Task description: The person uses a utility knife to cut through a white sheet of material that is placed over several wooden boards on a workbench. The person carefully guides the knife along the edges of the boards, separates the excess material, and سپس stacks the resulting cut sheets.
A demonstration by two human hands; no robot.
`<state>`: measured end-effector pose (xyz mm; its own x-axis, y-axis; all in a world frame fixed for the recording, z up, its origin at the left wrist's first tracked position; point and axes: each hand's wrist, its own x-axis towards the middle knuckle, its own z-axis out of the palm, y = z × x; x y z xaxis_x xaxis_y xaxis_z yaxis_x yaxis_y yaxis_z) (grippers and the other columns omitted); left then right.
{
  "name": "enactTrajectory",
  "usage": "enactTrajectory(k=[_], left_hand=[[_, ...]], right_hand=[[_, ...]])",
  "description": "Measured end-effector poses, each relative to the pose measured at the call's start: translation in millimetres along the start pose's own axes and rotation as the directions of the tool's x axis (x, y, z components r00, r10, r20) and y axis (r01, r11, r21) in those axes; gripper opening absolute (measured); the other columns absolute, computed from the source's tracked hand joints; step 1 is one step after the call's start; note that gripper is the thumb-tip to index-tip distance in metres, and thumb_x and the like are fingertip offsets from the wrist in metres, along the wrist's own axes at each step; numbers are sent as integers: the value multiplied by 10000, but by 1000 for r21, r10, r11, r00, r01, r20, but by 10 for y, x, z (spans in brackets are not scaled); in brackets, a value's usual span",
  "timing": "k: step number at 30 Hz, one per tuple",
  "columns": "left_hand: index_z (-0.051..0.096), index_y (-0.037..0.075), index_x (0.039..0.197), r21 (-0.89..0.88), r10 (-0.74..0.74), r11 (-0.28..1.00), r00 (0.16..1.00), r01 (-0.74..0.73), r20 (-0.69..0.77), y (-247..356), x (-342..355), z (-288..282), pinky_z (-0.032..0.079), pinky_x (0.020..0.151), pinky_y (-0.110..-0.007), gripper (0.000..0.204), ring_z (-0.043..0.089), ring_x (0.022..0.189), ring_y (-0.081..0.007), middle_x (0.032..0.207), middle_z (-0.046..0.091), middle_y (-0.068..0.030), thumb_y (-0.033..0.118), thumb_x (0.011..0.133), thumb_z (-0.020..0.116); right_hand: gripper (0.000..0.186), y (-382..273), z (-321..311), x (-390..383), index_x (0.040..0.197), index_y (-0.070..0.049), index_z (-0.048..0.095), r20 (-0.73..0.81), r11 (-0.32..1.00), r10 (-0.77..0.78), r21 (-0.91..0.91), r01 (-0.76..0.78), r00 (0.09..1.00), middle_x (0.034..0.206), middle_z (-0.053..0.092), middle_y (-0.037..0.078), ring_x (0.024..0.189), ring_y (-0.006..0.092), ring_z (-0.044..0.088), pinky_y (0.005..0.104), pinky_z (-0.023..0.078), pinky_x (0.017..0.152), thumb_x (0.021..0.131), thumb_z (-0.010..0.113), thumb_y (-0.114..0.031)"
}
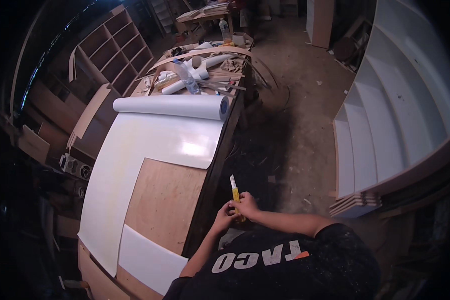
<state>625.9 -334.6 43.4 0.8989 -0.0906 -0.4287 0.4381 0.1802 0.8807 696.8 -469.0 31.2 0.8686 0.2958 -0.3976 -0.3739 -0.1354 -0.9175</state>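
Note:
A yellow utility knife [236, 193] points up and away from me, its pale blade out at the top. My right hand [248, 205] is closed around its handle from the right. From the left, my left hand [225, 216] pinches the same handle, its fingers meeting those of the right. Both hands are just off the right edge of the workbench. A large white sheet [110, 165] lies beside them on the bench, unrolling from a thick white roll [170, 106]. An L-shaped cut in it exposes a plywood board [165, 200]. Nearer me lies a separate white piece [147, 257].
Behind the roll, the bench holds a plastic bottle [186, 77], smaller white rolls [180, 86] and wood strips. A white shelf unit [385, 100] stands on the right. Bare wooden shelving [110, 50] is at the far left. Concrete floor [305, 100] runs between bench and white shelves.

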Motion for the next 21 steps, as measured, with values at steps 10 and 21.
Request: enactTrajectory(k=[10,21], left_hand=[[65,-26,1533,101,69,994,941,-37,-331,738,1344,232,576,763,-338,852,702,905,-215,1084,697,-196,7,911,646],[-22,60,1545,-294,105,943,977,-158,-188,2609,4281,169,586,662,-340,853,692,742,-262,1148,626,-198,-68,902,526]], right_hand=[[920,-601,-990,1488,1527,-42,181,167,908,384,109,-404,908,1381,486,221,1312,316,430,517,355,1072,886,714,-429],[308,400,-3944,3681,983,7,707,-126,784,226,-565,-257,966,854,669,102,745,194,601,401,484,657,889,677,-285]])
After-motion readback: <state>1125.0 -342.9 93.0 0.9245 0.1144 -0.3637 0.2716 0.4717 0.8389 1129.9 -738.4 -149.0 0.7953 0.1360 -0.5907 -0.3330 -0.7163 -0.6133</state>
